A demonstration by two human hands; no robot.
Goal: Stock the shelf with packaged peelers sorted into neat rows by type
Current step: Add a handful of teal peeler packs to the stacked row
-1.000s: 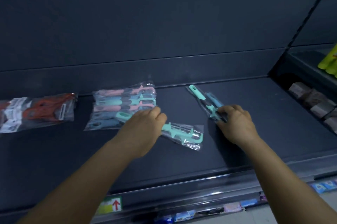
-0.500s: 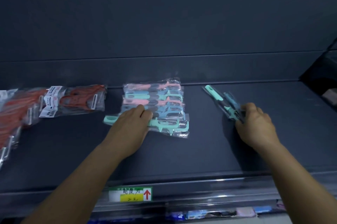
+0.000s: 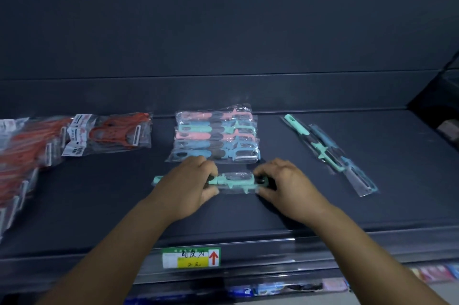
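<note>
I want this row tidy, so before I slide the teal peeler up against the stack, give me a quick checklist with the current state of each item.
1. Both hands on the teal peeler: ok, left hand grips the handle end, right hand the other end.
2. Peeler parallel to the pastel stack: ok.
3. Gap to the stack closed: not ok, bare shelf shows between them.
4. Two loose peelers at right sorted: not ok, lying diagonal.
5. Orange peeler packs kept apart: ok.
6. Packaging undamaged: cannot tell.
</note>
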